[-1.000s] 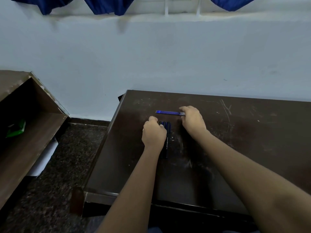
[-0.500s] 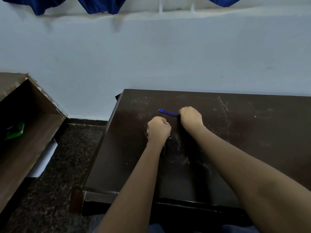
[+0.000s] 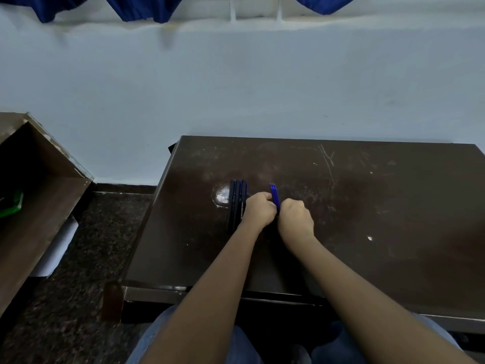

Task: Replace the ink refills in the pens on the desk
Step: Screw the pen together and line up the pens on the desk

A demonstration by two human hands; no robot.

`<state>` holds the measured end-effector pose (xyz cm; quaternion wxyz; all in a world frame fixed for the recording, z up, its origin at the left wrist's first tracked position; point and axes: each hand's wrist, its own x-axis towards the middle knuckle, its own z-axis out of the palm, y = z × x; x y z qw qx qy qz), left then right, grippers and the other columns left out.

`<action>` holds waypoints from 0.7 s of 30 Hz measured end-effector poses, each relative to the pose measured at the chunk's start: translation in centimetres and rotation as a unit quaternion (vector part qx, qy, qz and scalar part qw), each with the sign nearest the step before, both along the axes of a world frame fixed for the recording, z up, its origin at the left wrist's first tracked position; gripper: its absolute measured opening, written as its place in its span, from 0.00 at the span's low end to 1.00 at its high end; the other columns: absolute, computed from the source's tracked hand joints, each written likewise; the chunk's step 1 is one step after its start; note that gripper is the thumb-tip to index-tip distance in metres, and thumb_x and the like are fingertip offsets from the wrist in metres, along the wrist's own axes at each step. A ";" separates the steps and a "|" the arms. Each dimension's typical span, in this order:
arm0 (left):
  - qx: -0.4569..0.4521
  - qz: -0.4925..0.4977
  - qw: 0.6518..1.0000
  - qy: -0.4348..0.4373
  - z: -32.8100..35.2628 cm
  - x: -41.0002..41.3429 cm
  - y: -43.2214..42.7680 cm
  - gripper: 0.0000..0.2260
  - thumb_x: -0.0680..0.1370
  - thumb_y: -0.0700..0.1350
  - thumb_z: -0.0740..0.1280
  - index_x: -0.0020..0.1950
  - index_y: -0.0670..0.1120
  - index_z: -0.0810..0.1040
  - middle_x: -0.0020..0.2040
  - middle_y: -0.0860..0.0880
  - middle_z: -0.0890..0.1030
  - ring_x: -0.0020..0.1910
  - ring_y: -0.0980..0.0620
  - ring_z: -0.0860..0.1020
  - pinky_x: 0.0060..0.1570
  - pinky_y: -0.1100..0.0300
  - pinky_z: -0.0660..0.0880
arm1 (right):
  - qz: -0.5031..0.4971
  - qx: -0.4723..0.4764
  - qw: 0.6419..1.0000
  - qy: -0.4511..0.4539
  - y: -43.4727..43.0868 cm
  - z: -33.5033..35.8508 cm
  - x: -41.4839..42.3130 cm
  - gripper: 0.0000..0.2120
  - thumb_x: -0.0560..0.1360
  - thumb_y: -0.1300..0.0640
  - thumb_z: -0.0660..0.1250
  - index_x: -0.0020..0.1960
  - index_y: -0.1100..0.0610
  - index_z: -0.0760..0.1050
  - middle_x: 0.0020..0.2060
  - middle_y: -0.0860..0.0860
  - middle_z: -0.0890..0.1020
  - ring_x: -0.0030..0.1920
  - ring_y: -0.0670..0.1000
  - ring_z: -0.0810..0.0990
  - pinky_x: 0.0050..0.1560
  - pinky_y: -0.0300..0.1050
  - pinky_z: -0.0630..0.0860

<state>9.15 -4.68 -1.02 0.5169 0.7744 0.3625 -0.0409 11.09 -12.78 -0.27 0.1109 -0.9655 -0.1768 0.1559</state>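
Note:
Several dark navy pens [image 3: 237,200] lie side by side on the dark wooden desk [image 3: 367,206], pointing away from me. Just right of them, my left hand [image 3: 258,210] and my right hand [image 3: 296,218] are curled fists close together. A small bundle of bright blue ink refills [image 3: 274,193] sticks out between the two hands, tips pointing away. My right hand grips the bundle, and my left thumb and fingers pinch it from the left. The lower part of the refills is hidden between the hands.
A pale shiny patch [image 3: 221,197] marks the desk left of the pens. A brown wooden shelf unit [image 3: 44,206] with a green item [image 3: 10,206] stands on the left across a strip of dark speckled floor [image 3: 99,245]. A white wall is behind the desk.
My left hand came off the pens and moved right to meet my right hand. The refills swung from lying sideways to pointing away. The pens now lie uncovered.

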 end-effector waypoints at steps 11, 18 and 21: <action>0.058 -0.046 0.997 -0.009 -1.0 0.5 0.1 0.19 0.78 0.35 0.57 0.67 0.44 0.74 0.68 0.43 0.74 0.63 0.45 0.75 0.62 0.57 0.73 | -0.007 0.060 0.998 0.004 -0.5 -1.7 1.0 0.13 0.78 0.65 0.61 0.62 0.61 0.73 0.55 0.58 0.77 0.50 0.53 0.80 0.50 0.43 0.78; 0.067 -0.059 0.996 0.000 -1.7 1.2 0.1 0.19 0.77 0.36 0.59 0.67 0.46 0.75 0.69 0.43 0.73 0.64 0.46 0.74 0.61 0.58 0.71 | -0.023 0.074 0.997 0.017 -0.6 -2.2 1.8 0.14 0.78 0.65 0.61 0.63 0.61 0.74 0.56 0.58 0.78 0.52 0.54 0.80 0.49 0.43 0.78; 0.062 -0.060 0.996 0.005 -1.9 1.4 0.1 0.20 0.77 0.36 0.60 0.67 0.47 0.74 0.69 0.43 0.72 0.63 0.45 0.75 0.61 0.55 0.74 | -0.031 0.079 0.996 0.029 -0.6 -2.2 2.1 0.15 0.77 0.65 0.63 0.63 0.60 0.74 0.55 0.58 0.79 0.48 0.53 0.81 0.48 0.44 0.79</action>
